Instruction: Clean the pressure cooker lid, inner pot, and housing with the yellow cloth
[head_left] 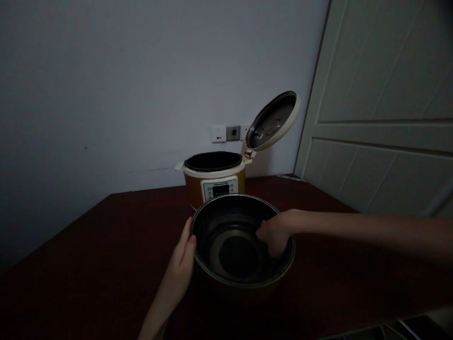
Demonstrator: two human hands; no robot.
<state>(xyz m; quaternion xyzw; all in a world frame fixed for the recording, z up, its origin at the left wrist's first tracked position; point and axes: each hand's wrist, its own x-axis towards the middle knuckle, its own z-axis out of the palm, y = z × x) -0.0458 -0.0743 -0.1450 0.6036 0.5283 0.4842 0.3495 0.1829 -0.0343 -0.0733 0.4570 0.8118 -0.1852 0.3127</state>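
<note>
Found left hand [182,257], grip wide, flat against pot [208,236] wall; right hand [274,236] inside pot, grip state indeterminable; cooker [214,182] behind pot.

A dark red table [88,245] fills the lower part of the view and runs back to a pale, bare wall [141,85]. At the far edge of the table, close to the wall, stands a rice cooker [194,189] with an orange-brown body, a cream rim and a light control panel [220,189] facing forward. Its lid [272,121] is hinged at the right side and stands open, tilted up and to the right, its metal underside showing. On the wall just behind the cooker sit a white socket [218,133] and a darker one [233,132] side by side. To the right is a white panelled door [385,104]
</note>
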